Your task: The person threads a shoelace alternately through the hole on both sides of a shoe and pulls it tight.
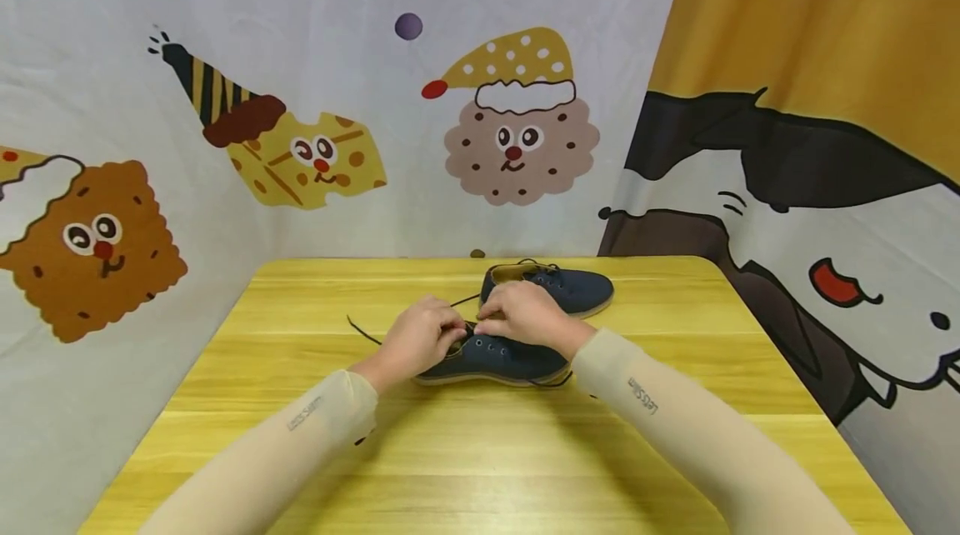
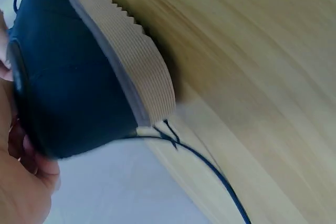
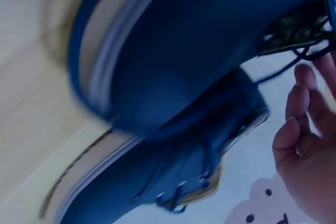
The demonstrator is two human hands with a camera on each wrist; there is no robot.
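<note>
A navy lace-up shoe [image 1: 517, 362] with a ribbed tan sole lies on the table, its toe to the right. Above its opening my left hand [image 1: 423, 335] pinches the dark shoelace near the top eyelets, the fingertips partly hidden. My right hand [image 1: 528, 314] meets it from the other side, thumb and fingers pinching at the lacing. In the right wrist view the lace [image 3: 282, 73] runs from the eyelets towards those fingers [image 3: 298, 98]. The left wrist view has the shoe's heel [image 2: 79, 98] close up, with my left fingers at the collar.
A matching navy shoe [image 1: 581, 289] stands just behind, its toe also right. One loose lace end [image 1: 363, 332] trails left of the left hand, and another lies by the near shoe's toe. The wooden table [image 1: 450, 468] backs onto a cartoon-print curtain [image 1: 337, 35].
</note>
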